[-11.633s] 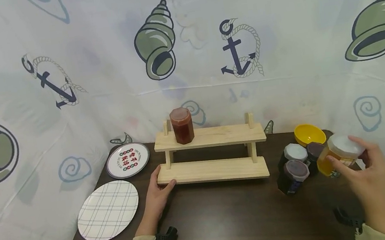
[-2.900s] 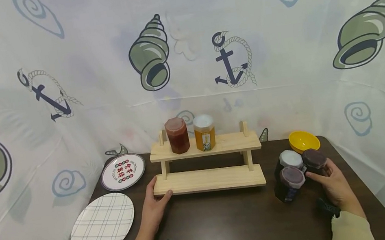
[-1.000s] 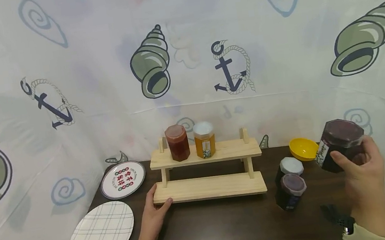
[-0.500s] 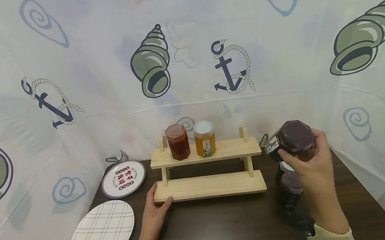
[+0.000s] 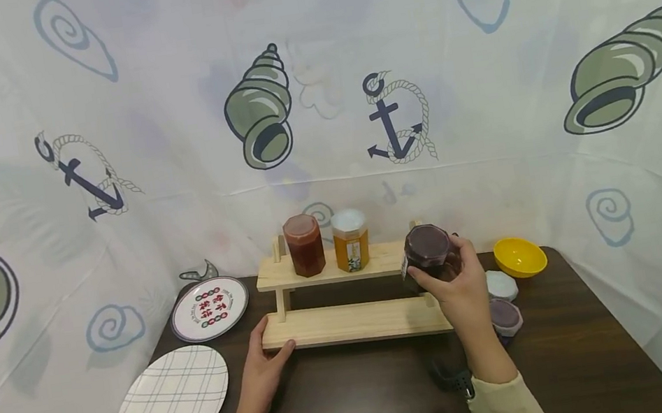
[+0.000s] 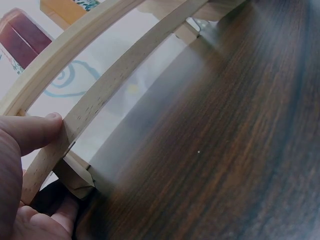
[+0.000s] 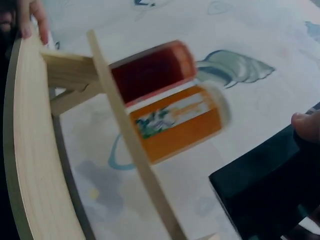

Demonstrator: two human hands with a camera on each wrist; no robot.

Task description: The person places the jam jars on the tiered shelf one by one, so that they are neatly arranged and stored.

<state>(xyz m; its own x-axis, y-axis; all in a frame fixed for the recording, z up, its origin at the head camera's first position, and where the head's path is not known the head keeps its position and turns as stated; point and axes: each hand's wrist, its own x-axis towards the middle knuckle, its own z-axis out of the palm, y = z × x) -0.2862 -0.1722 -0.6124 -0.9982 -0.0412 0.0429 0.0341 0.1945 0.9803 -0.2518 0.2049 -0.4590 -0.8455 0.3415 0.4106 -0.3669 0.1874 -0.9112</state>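
1. Your right hand point(image 5: 463, 287) has its fingers curled round the dark jam jar point(image 5: 429, 256) and holds it up at the right end of the wooden rack point(image 5: 353, 322), level with the top shelf and not yet set down, as far as I can judge.
2. Your left hand point(image 5: 263, 370) grips the bottom shelf's left corner, thumb on the front edge, bracing the rack on the desk point(image 5: 364, 399).
3. Done: 2 jars stand on the top shelf, the red jar point(image 5: 304, 244) and, at its 3 o'clock, the honey jar point(image 5: 351, 239), close together.
4. In hand: the dark jar makes a 3rd, with free shelf at 3 o'clock of the honey jar.
5. Left: 2 jars wait on the desk at 3 o'clock of the rack, the white-lidded jar point(image 5: 501, 284) and, at its 6 o'clock, the purple-lidded jar point(image 5: 505, 316).
6. So I judge the work roughly half done.
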